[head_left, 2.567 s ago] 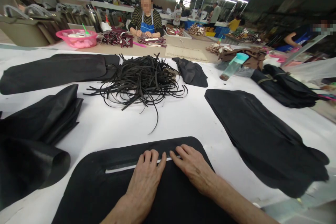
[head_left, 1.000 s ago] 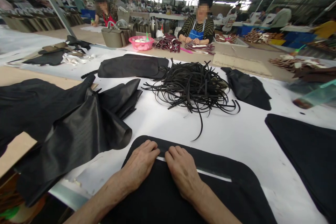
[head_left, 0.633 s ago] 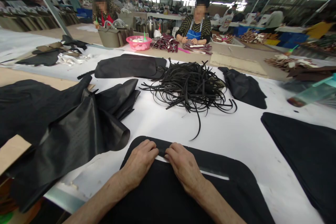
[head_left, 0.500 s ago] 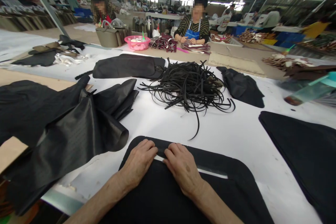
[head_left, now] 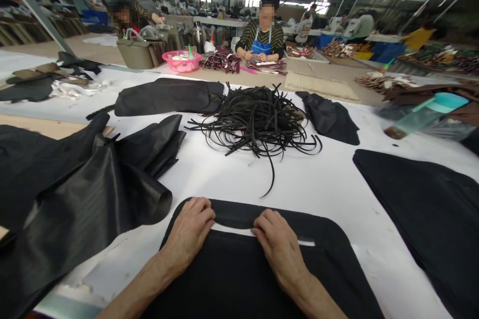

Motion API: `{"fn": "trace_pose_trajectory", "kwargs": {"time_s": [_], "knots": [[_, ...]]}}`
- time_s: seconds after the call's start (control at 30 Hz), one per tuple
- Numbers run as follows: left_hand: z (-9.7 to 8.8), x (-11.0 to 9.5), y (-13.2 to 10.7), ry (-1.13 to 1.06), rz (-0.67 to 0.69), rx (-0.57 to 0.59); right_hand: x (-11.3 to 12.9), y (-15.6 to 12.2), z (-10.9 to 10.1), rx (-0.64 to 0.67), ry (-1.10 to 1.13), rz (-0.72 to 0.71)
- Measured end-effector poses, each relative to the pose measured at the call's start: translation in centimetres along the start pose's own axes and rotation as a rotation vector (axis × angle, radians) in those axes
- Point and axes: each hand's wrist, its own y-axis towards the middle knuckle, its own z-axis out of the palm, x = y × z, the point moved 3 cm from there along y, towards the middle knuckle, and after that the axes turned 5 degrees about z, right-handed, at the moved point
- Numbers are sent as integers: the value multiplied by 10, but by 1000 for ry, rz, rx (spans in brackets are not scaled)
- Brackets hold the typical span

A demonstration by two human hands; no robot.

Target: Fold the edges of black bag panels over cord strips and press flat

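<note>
A black fabric panel (head_left: 232,274) with rounded corners lies flat in front of me. A long slit (head_left: 235,231) runs across it near its far edge, and white shows through. My left hand (head_left: 191,229) is closed on the panel's far border at the left part of the slit, fingers curled over the strip. Farther right, my right hand (head_left: 280,241) grips the same border with bent fingers, its thumb at the slit. Between the hands the border bows slightly away from the panel's body. My fingertips are partly hidden.
A tangled heap of black strips (head_left: 258,119) lies beyond the panel on the white table. Crumpled black sheeting (head_left: 93,199) is at left, a stack of black panels (head_left: 419,209) at right, near a bottle (head_left: 422,114). Across the table a person (head_left: 262,35) in a blue apron handles pieces.
My right hand has slid right along the border, and my hands are farther apart. The slit between them has opened wider. The whole view has shifted slightly.
</note>
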Motion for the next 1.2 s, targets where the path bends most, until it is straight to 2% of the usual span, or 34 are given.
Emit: {"fn": "trace_pose_trajectory", "kwargs": {"time_s": [0.37, 0.6, 0.87, 0.93, 0.97, 1.1, 1.2], "knots": [[4, -7, 0, 53, -112, 0, 5, 1, 7, -16, -228, 89], [6, -15, 4, 216, -245, 27, 12, 7, 1, 81, -299, 208], [8, -22, 6, 283, -301, 5, 15, 12, -4, 159, -319, 265], [10, -23, 6, 356, -247, 5, 15, 13, -6, 169, -318, 273], [12, -24, 6, 400, -174, 16, 15, 14, -6, 176, -315, 278], [20, -33, 9, 542, 287, 165, 15, 16, -10, 198, -290, 291], [21, -39, 12, 554, 435, 265, 16, 18, -11, 212, -281, 298]]}}
